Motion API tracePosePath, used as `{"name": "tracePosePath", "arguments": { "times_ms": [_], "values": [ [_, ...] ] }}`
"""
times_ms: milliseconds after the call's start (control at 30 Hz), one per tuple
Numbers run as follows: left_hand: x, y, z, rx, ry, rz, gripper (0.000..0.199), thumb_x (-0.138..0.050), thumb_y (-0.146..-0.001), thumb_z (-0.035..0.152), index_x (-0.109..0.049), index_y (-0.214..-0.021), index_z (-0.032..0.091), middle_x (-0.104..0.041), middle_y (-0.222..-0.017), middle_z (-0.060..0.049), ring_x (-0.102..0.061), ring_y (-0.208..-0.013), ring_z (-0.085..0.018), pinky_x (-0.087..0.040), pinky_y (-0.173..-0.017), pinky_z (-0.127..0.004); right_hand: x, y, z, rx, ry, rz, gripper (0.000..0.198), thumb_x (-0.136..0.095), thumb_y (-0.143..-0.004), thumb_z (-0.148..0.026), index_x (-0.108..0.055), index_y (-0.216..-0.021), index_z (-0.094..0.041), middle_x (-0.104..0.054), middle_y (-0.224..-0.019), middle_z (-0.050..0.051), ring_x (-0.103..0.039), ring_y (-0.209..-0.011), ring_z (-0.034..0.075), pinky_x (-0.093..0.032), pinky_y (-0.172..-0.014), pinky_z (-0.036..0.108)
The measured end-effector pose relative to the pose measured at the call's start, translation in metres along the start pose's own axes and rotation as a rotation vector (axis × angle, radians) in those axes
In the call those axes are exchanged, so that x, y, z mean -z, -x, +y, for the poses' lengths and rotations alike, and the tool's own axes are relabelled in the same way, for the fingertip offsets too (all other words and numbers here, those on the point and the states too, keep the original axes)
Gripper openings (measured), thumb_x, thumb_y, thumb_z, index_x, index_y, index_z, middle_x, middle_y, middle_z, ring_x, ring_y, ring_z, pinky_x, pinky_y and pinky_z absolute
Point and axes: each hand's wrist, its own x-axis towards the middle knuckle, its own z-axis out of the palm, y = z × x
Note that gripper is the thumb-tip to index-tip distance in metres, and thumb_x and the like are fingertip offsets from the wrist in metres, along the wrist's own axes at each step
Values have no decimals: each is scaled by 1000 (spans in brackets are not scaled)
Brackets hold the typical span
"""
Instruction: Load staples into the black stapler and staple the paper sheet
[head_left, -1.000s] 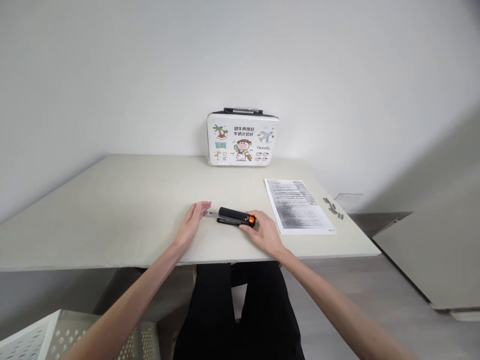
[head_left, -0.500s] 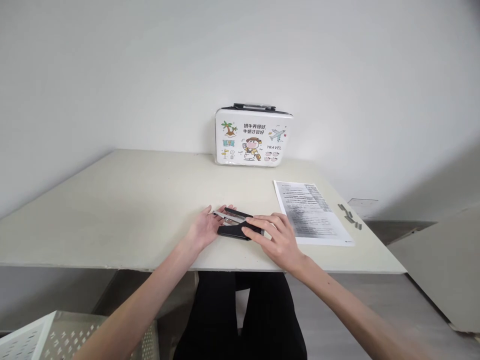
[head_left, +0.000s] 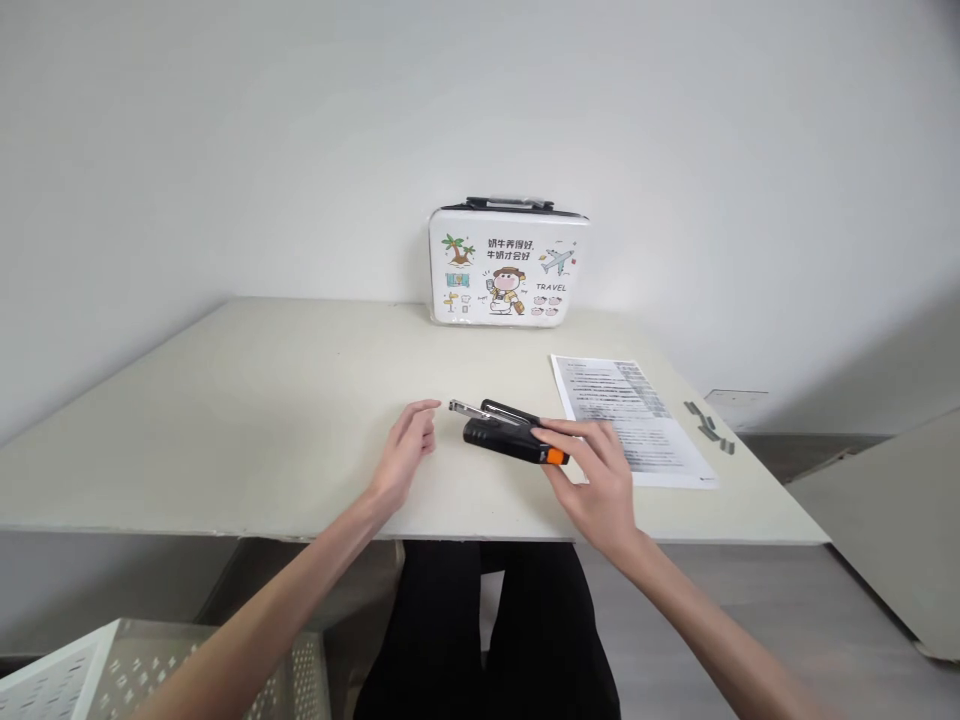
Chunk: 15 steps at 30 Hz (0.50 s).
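Note:
My right hand grips a black stapler by its back end, near an orange part. The stapler is tilted and opened up, its metal staple channel showing and pointing left, just above the table. To the left of it is my left hand, apart from the stapler. Its index finger stretches toward the channel's tip while the other fingers are loosely bent. No object shows in it. A printed sheet of paper lies partly behind my right hand.
Several grey staple strips lie near the right edge of the table. A white cartoon-printed case stands at the back against the wall. Below the table at lower left is a perforated basket.
My left hand has come away from under the stapler and moved slightly left. My right hand has shifted right with the stapler and turned it, so the orange part now shows.

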Motion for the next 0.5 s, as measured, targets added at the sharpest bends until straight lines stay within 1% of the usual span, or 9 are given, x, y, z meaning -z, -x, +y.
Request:
{"name": "tracePosePath", "arguments": {
  "times_ms": [67, 100, 200, 300, 367, 400, 467, 500],
  "values": [
    [-1, 4, 2, -128, -234, -11, 35, -63, -92, 37, -69, -124, 27, -42, -72, 4, -46, -68, -17, -44, -71, -30, -1, 0, 2, -69, -24, 16, 41, -63, -95, -11, -70, -128, -35, -75, -117, 6, -68, -103, 29, -57, -85, 50],
    [-3, 5, 2, -171, -320, -30, 39, -63, -91, 38, -69, -128, 28, -43, -73, 4, -46, -69, -17, -43, -71, -30, -3, 0, 4, -93, -30, 26, 38, -64, -96, -13, -71, -126, -35, -76, -116, 6, -68, -104, 29, -57, -86, 50],
    [-10, 4, 0, -240, -417, -110, 45, -61, -90, 39, -68, -133, 28, -43, -74, 3, -44, -68, -18, -39, -66, -30, -12, -2, 10, -145, -42, 42, 27, -68, -97, -23, -72, -122, -33, -76, -113, 6, -68, -103, 29, -57, -87, 48],
    [-15, -3, -3, -304, -474, -201, 50, -61, -90, 39, -67, -138, 25, -36, -70, 5, -38, -64, -17, -35, -65, -30, -26, -8, 15, -211, -63, 39, 23, -73, -96, -31, -73, -119, -31, -77, -111, 6, -69, -103, 28, -56, -90, 47],
    [-14, -10, -5, -291, -487, -228, 53, -62, -89, 39, -67, -139, 23, -33, -69, 6, -36, -62, -16, -34, -64, -30, -39, -13, 20, -273, -91, 23, 22, -74, -95, -33, -74, -116, -29, -77, -111, 6, -70, -105, 28, -55, -93, 45],
    [-12, -15, -5, -266, -474, -217, 53, -63, -88, 38, -67, -139, 23, -33, -69, 6, -37, -62, -16, -34, -64, -30, -46, -17, 24, -310, -113, 8, 23, -75, -94, -35, -74, -116, -29, -77, -112, 6, -70, -106, 27, -55, -95, 45],
    [-4, -23, -6, -197, -390, -150, 50, -64, -87, 37, -68, -135, 25, -38, -71, 5, -41, -64, -16, -35, -64, -30, -66, -25, 33, -391, -168, -28, 26, -76, -92, -38, -74, -116, -27, -78, -115, 6, -70, -109, 28, -54, -98, 45],
    [0, -27, -7, -160, -313, -107, 47, -65, -87, 37, -69, -132, 26, -41, -71, 5, -43, -65, -16, -37, -65, -29, -78, -31, 39, -431, -199, -45, 29, -77, -91, -40, -74, -116, -26, -78, -117, 7, -70, -111, 28, -53, -100, 45]
  ]
}}
